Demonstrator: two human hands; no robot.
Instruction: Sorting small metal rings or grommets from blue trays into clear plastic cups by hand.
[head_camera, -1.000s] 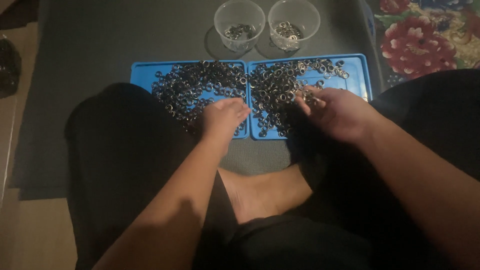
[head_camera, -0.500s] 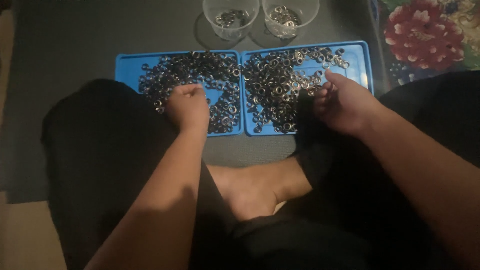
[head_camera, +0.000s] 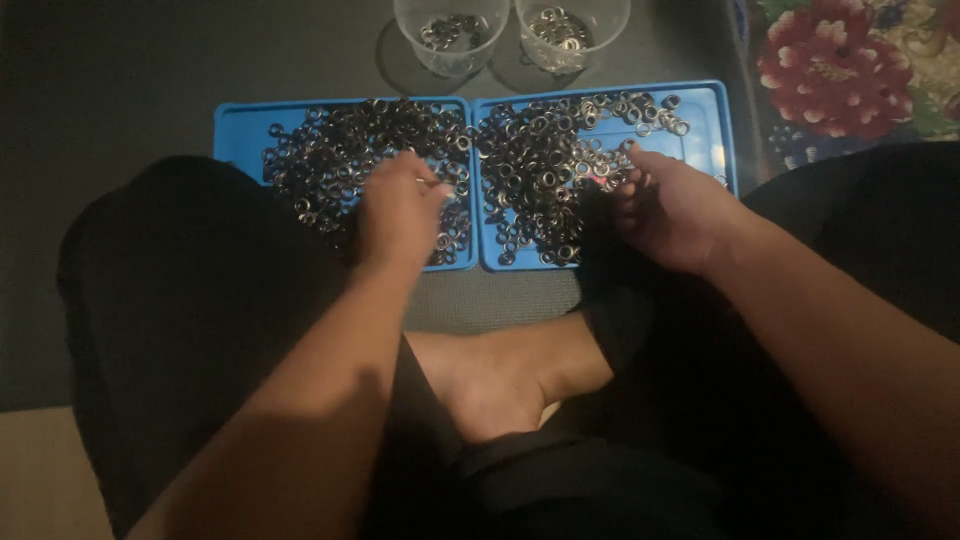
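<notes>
Two bare hands work over a pair of blue trays heaped with small metal rings, seen from above a person seated cross-legged in dark trousers, one bare foot (head_camera: 500, 385) tucked between the knees. Nearest the body, the left hand (head_camera: 398, 212) rests on the near edge of the left tray (head_camera: 235, 125), its fingers curled together over the pile as if pinching at the rings (head_camera: 340, 160); whether a ring is actually caught between them cannot be told. The right hand (head_camera: 672, 208) lies at the near right of the right tray (head_camera: 712, 110), fingers bunched and pointing left into its rings (head_camera: 545, 170), and again any grip is hidden in the dim light. The step in hand looks like picking or sorting single rings out of the heaps; a next move would call for a fine fingertip pinch to free one ring from its neighbours, then a reach past the trays. Beyond them stand two clear cups, the left cup (head_camera: 450, 35) and the right cup (head_camera: 570, 32), each holding a few rings. All sits on a dark grey mat (head_camera: 130, 90); a flowered cloth (head_camera: 850, 70) lies at far right. The crowded, tangled rings and low light are the main hindrances.
</notes>
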